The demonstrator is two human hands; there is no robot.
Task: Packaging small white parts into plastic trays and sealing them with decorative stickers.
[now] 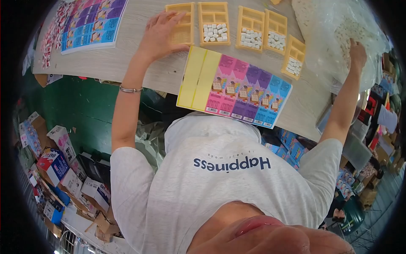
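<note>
My left hand (160, 36) spans the leftmost pale yellow divided tray (182, 30), thumb along its near edge and fingers over its far part. No white pieces show in that tray's visible compartments. To its right stand a second yellow tray (213, 17) and several more, each with small white pieces (215, 32) in the near compartment. Far to the right, my right hand (357, 54) reaches down into a clear plastic bag (315, 25) of loose white pieces (344, 36). Its fingertips are partly hidden, so what they hold cannot be made out.
A printed sheet (239, 86) in yellow, pink, purple and blue lies at the table's (139, 67) near edge. Stacked printed sheets (93, 25) lie at the far left beside red-and-white small pieces (57, 31). Cardboard boxes (53, 165) crowd the floor at left.
</note>
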